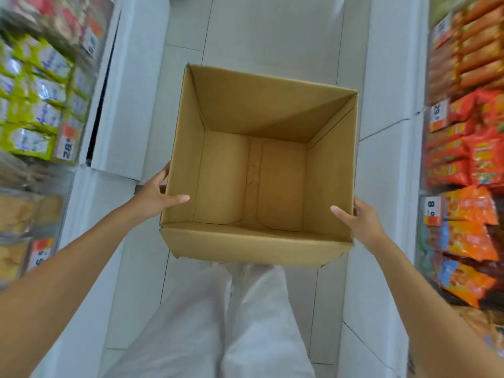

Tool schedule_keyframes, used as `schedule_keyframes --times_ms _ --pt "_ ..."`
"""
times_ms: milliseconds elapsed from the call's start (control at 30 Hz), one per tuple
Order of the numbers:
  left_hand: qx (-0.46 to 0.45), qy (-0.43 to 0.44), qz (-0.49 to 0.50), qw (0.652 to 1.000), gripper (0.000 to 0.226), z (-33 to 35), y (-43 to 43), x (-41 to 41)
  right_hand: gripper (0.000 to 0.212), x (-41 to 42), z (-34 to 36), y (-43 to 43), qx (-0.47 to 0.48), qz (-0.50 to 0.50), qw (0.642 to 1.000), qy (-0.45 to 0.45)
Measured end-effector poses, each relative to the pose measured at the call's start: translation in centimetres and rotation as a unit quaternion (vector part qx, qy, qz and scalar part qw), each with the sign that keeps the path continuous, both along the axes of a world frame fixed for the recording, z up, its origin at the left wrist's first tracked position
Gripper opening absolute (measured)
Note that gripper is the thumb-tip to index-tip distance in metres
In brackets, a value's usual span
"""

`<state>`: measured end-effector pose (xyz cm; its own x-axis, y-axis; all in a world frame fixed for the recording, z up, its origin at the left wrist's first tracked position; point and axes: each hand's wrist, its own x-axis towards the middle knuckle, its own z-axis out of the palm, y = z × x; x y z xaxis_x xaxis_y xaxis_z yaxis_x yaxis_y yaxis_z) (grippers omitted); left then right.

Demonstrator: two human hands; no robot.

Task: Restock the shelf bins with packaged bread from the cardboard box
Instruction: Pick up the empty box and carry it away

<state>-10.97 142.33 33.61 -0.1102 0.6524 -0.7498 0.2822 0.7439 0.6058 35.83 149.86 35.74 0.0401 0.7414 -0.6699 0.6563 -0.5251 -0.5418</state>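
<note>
So, left hand (156, 196): you grip the box's (253, 110) left wall, thumb inside.
Right hand (357, 222): you grip its right wall.

Cardboard box (272, 110): I record plain brown corrugated board, matt, unprinted inside; the bottom flaps are smooth with light creases, and the near rim is slightly ragged at its corners. Floor (272, 31): pale tiles, smooth, with a soft sheen and thin grout lines. Shelf bases (387, 77): white, smooth, satin finish; I cannot tell the material. My trousers (191, 323): white cloth, matt, lightly creased. Orange packets (469, 236) on my right: glossy plastic film, crinkled. Green packets (30, 140) on my left: glossy film as well, though blurred. Price labels (439, 113): matt paper or card, orange and white.
</note>
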Motion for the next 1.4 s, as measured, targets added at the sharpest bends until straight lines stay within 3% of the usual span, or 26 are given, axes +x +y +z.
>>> schedule_keyframes --times_ms 167,333,533,1167,1400 --pt "0.008 0.021 0.014 1.0 0.101 -0.6 13.7 -0.8 0.058 -2.0 -1.3 13.5 -0.005 0.016 1.0 -0.016" --pt "-0.006 0.039 0.019 0.999 0.11 0.0 27.2 -2.6 0.076 -3.6 -1.9 28.0 -0.02 0.038 0.999 -0.033" --pt "0.026 0.018 0.035 0.999 0.095 1.8 43.1 -4.2 0.064 -5.7 0.9 44.4 -0.004 0.054 0.998 -0.033" --pt "0.021 0.008 0.013 1.0 0.105 1.5 95.0 -11.3 0.052 -12.1 1.6 93.3 0.027 0.0 0.999 -0.046" --pt "0.033 0.02 0.035 0.999 0.094 2.1 114.2 -9.5 0.06 -11.9 1.2 114.2 0.027 0.019 0.998 -0.045"
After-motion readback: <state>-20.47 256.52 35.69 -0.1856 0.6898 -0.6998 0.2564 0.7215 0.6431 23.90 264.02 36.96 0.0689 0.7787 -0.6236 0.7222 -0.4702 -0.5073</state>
